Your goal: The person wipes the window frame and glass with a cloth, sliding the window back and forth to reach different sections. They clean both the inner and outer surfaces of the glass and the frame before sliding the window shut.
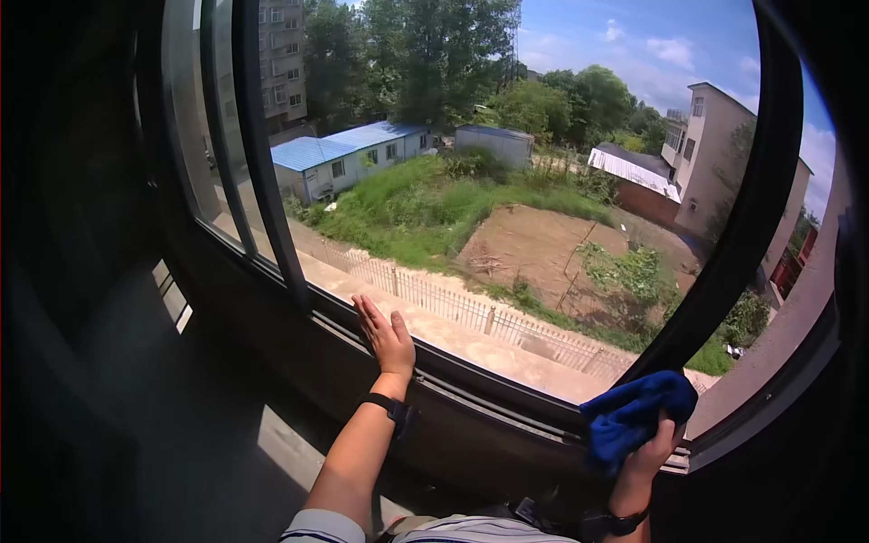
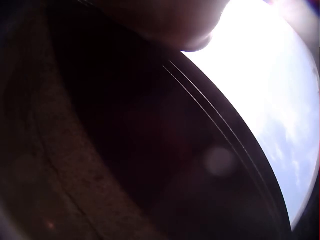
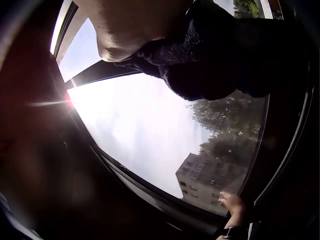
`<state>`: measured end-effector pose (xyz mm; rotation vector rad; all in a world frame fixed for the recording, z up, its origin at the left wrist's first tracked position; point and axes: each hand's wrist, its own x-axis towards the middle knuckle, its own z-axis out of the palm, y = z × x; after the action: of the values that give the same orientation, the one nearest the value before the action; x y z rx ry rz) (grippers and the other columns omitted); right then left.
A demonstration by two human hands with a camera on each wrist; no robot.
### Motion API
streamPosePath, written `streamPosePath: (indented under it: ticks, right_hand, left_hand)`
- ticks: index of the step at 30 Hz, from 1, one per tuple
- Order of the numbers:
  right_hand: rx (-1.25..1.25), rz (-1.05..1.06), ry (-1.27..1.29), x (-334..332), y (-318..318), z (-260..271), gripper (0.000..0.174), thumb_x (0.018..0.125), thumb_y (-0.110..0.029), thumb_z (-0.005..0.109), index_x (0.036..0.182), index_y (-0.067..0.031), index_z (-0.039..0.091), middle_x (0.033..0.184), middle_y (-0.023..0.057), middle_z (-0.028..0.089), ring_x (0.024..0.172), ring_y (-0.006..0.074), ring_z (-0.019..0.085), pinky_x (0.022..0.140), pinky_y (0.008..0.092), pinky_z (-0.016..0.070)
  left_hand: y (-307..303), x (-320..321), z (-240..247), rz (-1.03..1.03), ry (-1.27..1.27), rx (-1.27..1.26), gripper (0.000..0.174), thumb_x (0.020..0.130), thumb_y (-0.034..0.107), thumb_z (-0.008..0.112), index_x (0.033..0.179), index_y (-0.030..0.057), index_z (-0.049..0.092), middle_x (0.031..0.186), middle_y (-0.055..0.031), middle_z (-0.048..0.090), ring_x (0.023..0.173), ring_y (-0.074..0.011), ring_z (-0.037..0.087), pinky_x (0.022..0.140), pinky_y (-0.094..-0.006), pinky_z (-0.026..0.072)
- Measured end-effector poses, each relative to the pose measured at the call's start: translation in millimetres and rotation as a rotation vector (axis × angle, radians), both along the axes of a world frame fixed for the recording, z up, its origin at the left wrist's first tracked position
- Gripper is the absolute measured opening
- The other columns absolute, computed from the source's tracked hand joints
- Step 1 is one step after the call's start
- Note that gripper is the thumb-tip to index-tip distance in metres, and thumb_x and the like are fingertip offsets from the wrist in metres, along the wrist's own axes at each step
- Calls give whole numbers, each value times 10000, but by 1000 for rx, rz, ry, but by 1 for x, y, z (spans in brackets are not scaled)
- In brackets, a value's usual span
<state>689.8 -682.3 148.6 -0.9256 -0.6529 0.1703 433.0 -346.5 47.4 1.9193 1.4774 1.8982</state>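
In the head view a blue cloth (image 1: 634, 416) is bunched at the lower right corner of the dark window frame (image 1: 489, 385). My right hand (image 1: 654, 452) grips it, fingers partly hidden by the folds. The cloth (image 3: 200, 65) looks dark in the right wrist view, beside the near part of my right hand (image 3: 132, 30). My left hand (image 1: 386, 339) rests on the bottom rail with its fingers straight, holding nothing. Only a shaded part of my left hand (image 2: 170, 22) shows at the top of the left wrist view.
Sliding panes (image 1: 222, 136) stand at the left, and a thick upright frame (image 1: 769, 136) at the right. Track grooves (image 1: 489, 412) run along the sill. Beyond the window are a pale ledge (image 1: 453, 348), a fence (image 1: 444, 297), grass and buildings.
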Motion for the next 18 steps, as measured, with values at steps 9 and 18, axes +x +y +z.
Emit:
streamPosePath:
  ticks: [9, 18]
  right_hand:
    - [-62, 98, -170, -16, 23, 6, 417, 809, -88, 470, 1166, 125, 506, 1187, 221, 578, 1024, 240, 581, 988, 352, 405]
    - [-109, 396, -88, -2, 39, -10, 528, 868, -414, 543, 1122, 48, 511, 927, 172, 629, 815, 237, 654, 680, 328, 561]
  left_hand:
    - [8, -2, -7, 39, -4, -17, 657, 994, 295, 380, 1467, -90, 135, 1536, -305, 117, 1436, -426, 128, 1171, -461, 107]
    - [8, -4, -9, 11, -51, -89, 650, 1005, 303, 347, 1477, -74, 108, 1538, -309, 102, 1437, -428, 124, 1165, -454, 115]
